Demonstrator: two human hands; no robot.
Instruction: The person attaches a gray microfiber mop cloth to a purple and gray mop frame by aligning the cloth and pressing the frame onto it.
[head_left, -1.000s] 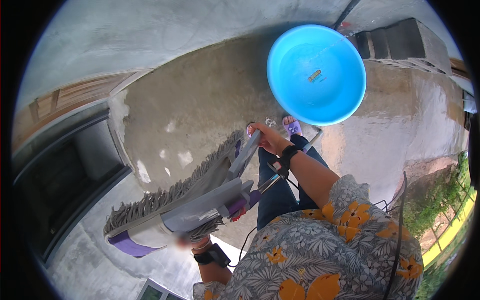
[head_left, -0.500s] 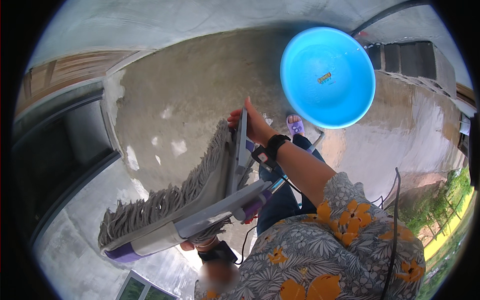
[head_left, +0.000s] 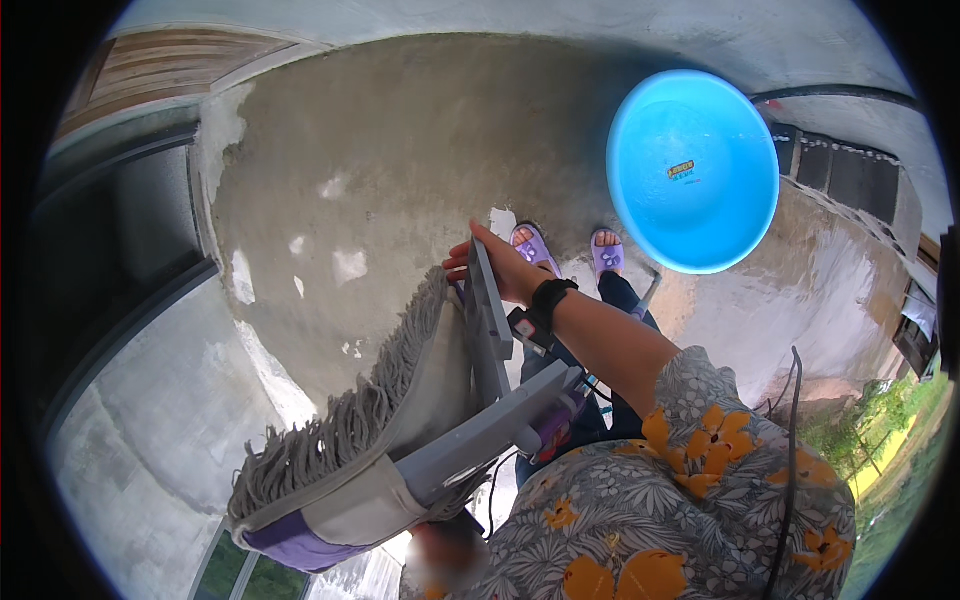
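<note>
Grey concrete floor (head_left: pixel 400 150) lies under me, with pale patches on it. Up ahead on that floor is a big blue bowl (head_left: pixel 692 170), round and open side up, with a small yellow sticker inside. It is well apart from my hands.

My two feet in purple sandals (head_left: pixel 535 245) stand just below the bowl.

I hold a flat mop (head_left: pixel 370 440) up close to me. Its grey fringe hangs along one side, and its cloth pad is grey with a purple end at the bottom. The mop's grey plate (head_left: pixel 485 320) is folded, so one half sticks up and the other half slants down.

My right hand (head_left: pixel 500 265) is wrapped over the top end of the plate. It wears a black wrist band.

My left hand (head_left: pixel 440 545) is low down under the mop, blurred, so I cannot tell if it grips anything.
</note>
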